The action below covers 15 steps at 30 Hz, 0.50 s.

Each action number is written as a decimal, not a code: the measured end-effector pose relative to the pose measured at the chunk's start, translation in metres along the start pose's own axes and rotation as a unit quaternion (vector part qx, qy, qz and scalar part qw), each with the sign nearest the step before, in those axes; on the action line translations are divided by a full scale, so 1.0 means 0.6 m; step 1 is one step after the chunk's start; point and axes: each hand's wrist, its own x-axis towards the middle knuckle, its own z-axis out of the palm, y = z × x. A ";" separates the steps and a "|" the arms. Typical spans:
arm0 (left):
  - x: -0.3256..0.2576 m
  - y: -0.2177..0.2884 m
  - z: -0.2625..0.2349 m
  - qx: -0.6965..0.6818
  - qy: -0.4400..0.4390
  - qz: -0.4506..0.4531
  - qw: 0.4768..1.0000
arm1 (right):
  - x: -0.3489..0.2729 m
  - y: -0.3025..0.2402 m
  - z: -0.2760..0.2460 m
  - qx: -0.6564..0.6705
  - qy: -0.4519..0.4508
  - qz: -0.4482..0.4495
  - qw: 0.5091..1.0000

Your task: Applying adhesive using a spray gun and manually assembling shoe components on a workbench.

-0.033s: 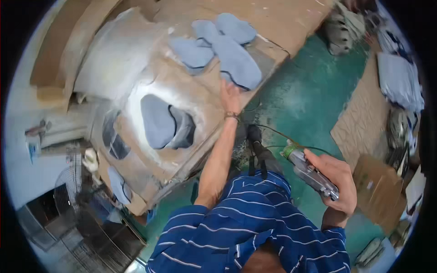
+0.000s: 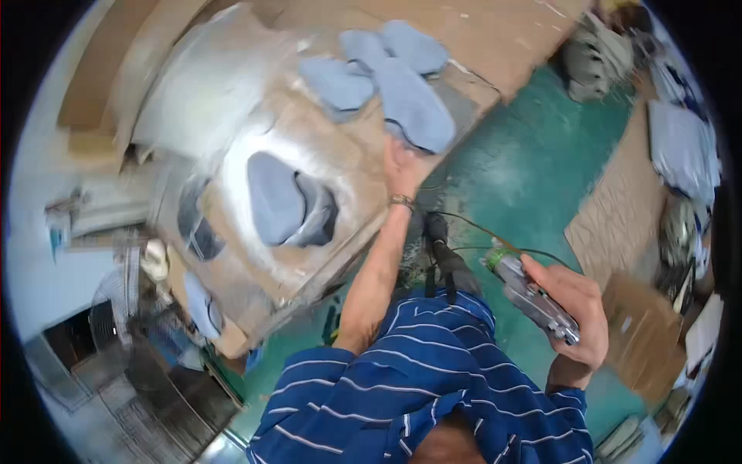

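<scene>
My left hand reaches out to the near end of a long grey-blue shaped pad. Its blurred fingers are stretched toward the pad's dark lower edge and meet it; the fingertips are partly hidden there. Wrapped in my right hand is a metal spray gun with a green part at its front end, held off the table over the floor. Another grey-blue pad lies beside a dark, shiny curved piece on the whitened patch of the table.
Brown board covers the worktable. More grey-blue pads lie around the long one. A thin hose crosses above the green floor. Cardboard and wrapped bundles stand right; a wire-guarded fan is at left.
The whole view has shifted slightly, so the table and pads sit a little farther right. My left hand stays at the pad's edge, and my right hand keeps the spray gun.
</scene>
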 end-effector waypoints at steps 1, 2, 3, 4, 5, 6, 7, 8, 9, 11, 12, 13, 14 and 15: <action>-0.026 -0.007 -0.017 0.066 0.016 0.055 0.996 | 0.009 -0.013 0.003 -0.002 0.016 -0.005 1.000; -0.060 -0.002 -0.023 0.030 -0.012 0.026 0.999 | 0.022 -0.015 0.000 0.006 0.005 -0.041 0.999; -0.094 0.009 -0.030 -0.011 -0.047 -0.003 0.999 | 0.026 -0.015 0.004 0.008 -0.003 -0.043 0.999; -0.117 -0.007 -0.076 -0.011 -0.081 -0.035 0.996 | 0.028 -0.018 0.013 -0.002 -0.002 -0.056 0.998; -0.142 -0.031 -0.129 -0.011 -0.110 -0.066 0.992 | 0.037 -0.014 0.023 -0.009 -0.004 -0.072 0.997; -0.168 -0.033 -0.160 -0.008 -0.125 -0.091 0.988 | 0.049 -0.012 0.027 -0.017 -0.009 -0.073 0.997; -0.199 -0.033 -0.205 -0.004 -0.138 -0.117 0.983 | 0.063 -0.012 0.031 -0.016 -0.019 -0.073 0.997; -0.228 -0.048 -0.249 0.047 -0.126 -0.120 0.984 | 0.076 -0.023 0.035 -0.034 -0.029 -0.089 0.995; -0.257 -0.070 -0.295 0.098 -0.116 -0.122 0.981 | 0.085 -0.035 0.037 -0.052 -0.037 -0.105 0.992; -0.318 -0.106 -0.396 0.237 -0.075 -0.161 0.955 | 0.098 -0.043 0.042 -0.052 -0.027 -0.091 0.994; -0.348 -0.133 -0.443 0.249 -0.049 -0.204 0.945 | 0.108 -0.058 0.030 -0.079 -0.085 -0.111 0.987; -0.385 -0.167 -0.503 0.266 -0.012 -0.247 0.932 | 0.119 -0.064 0.032 -0.097 -0.148 -0.138 0.974; -0.423 -0.203 -0.560 0.310 -0.001 -0.236 0.921 | 0.123 -0.080 0.038 -0.112 -0.156 -0.142 0.971; -0.458 -0.228 -0.603 0.351 0.007 -0.224 0.909 | 0.124 -0.093 0.048 -0.118 -0.160 -0.146 0.969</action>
